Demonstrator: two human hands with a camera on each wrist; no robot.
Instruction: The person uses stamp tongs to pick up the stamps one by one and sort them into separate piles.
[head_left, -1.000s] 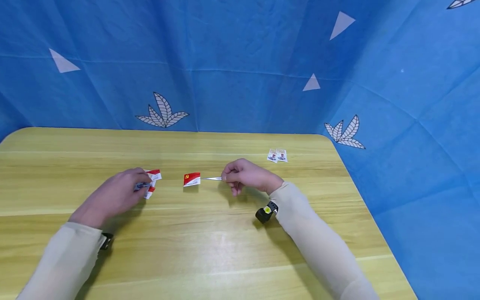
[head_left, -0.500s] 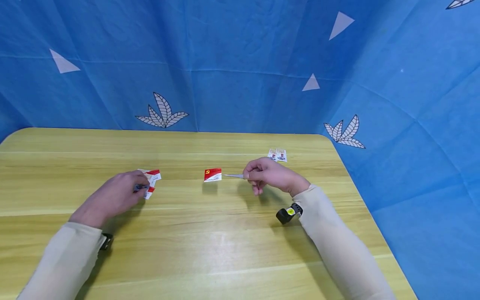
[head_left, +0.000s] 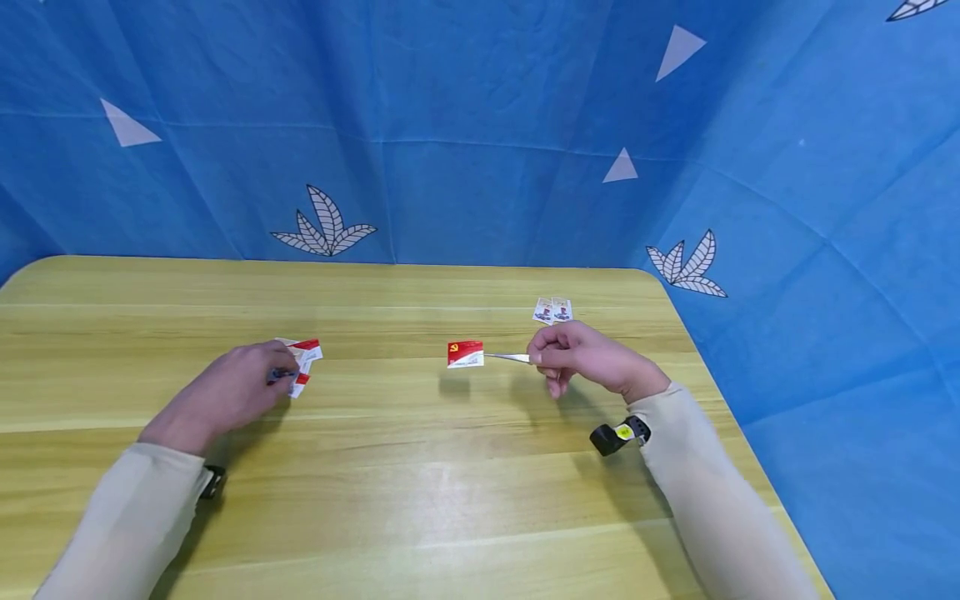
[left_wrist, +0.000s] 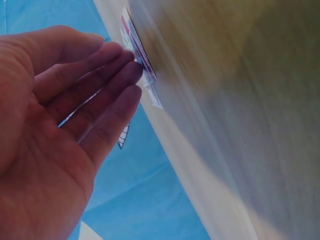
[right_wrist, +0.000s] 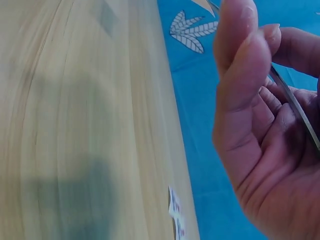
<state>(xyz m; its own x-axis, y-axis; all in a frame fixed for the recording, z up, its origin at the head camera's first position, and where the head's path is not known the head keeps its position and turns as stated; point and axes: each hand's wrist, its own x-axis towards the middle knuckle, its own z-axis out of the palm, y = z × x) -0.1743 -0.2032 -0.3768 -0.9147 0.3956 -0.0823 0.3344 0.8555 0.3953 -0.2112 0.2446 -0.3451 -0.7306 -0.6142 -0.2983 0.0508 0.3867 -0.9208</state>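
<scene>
In the head view, my right hand (head_left: 581,358) pinches slim metal tweezers (head_left: 510,357) between thumb and fingers. Their tips hold the right edge of a small red-and-white stamp (head_left: 466,354) with a yellow emblem; it hangs above the table, its shadow falling below it. The tweezers' shaft (right_wrist: 295,107) runs across the palm in the right wrist view. My left hand (head_left: 228,396) rests with its fingertips at a small pile of red-and-white stamps (head_left: 306,354), partly covering it. From the left wrist, the fingers look relaxed, tips against the pile's edge (left_wrist: 137,47).
Two small printed stamps (head_left: 552,311) lie side by side near the back right of the wooden table (head_left: 420,500), just beyond my right hand. A blue cloth (head_left: 480,100) with leaf and triangle prints hangs behind the table and along its right side.
My right hand has moved right, carrying the stamp in the tweezers away from the left pile and higher off the table. My left hand has stayed almost still at the pile.
</scene>
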